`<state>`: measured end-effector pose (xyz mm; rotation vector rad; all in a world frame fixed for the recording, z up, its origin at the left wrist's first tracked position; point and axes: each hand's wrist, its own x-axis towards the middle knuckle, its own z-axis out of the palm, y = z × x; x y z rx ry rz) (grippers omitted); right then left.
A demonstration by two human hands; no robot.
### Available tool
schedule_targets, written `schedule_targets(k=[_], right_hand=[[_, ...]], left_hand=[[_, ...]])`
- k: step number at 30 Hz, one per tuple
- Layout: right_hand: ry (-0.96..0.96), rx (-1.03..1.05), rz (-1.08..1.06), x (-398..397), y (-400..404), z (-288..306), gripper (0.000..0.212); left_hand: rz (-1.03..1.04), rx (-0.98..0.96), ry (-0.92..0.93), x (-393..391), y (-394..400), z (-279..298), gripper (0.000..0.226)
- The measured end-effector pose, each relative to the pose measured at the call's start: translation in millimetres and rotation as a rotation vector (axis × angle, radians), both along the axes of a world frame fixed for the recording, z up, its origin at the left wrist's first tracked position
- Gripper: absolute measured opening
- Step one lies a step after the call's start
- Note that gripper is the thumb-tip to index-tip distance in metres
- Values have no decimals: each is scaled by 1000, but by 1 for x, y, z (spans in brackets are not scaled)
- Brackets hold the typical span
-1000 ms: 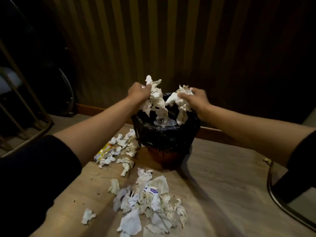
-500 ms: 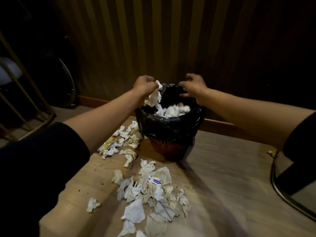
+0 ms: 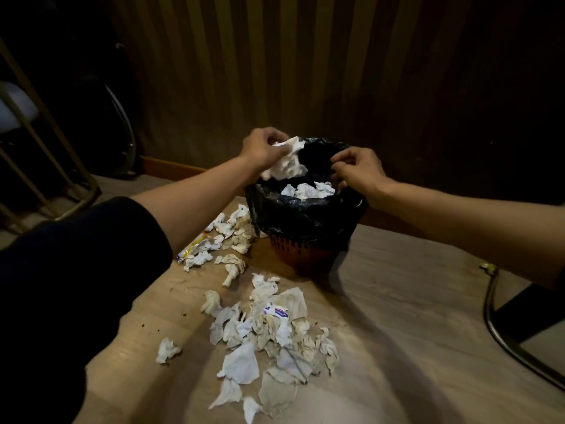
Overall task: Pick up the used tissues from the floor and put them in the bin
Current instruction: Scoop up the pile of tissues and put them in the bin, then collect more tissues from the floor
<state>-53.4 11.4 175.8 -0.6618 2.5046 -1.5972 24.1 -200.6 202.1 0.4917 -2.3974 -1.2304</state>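
Item: your left hand (image 3: 263, 146), closed on a wad of white tissues (image 3: 286, 165) that hangs over the near-left rim of the bin (image 3: 305, 221). Risk: let go here and pieces may slide down the black liner's outside onto the floor (image 3: 397, 316).

Item: your right hand (image 3: 359, 169), at the right rim, fingers curled, apparently holding nothing. Risk: pressing there could tip the small bin.

Item: tissues inside the bin (image 3: 308, 189), few.

Item: floor tissues (image 3: 269, 332), a large heap in front, a smaller one (image 3: 232, 234) to the left beside a yellow wrapper (image 3: 192, 246). Risk: overfilling.
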Motion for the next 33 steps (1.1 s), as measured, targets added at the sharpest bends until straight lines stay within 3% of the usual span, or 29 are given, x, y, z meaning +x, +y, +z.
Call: schedule_targets(k=[5, 8, 13, 16, 19, 24, 29, 33], right_hand=[[39, 43, 13, -3, 2, -6, 15], [139, 122, 101, 9, 9, -19, 14], [392, 233, 337, 37, 21, -35, 15], [467, 298, 513, 51, 24, -58, 15], [460, 503, 683, 64, 22, -100, 17], [314, 842, 918, 71, 12, -169, 43], [363, 1069, 1103, 89, 0, -230, 94], [495, 1025, 1326, 106, -13, -251, 99]], left_hand=[[-156, -287, -124, 4, 20, -2, 47], [-153, -464, -98, 29, 21, -8, 40], [-190, -590, -113, 83, 21, -29, 21], [-229, -624, -223, 115, 20, -58, 13], [-280, -684, -426, 142, 15, -95, 13], [-369, -676, -766, 180, 25, -147, 24], [-441, -635, -1028, 204, 45, -193, 51], [-428, -597, -1120, 234, 50, -224, 77]])
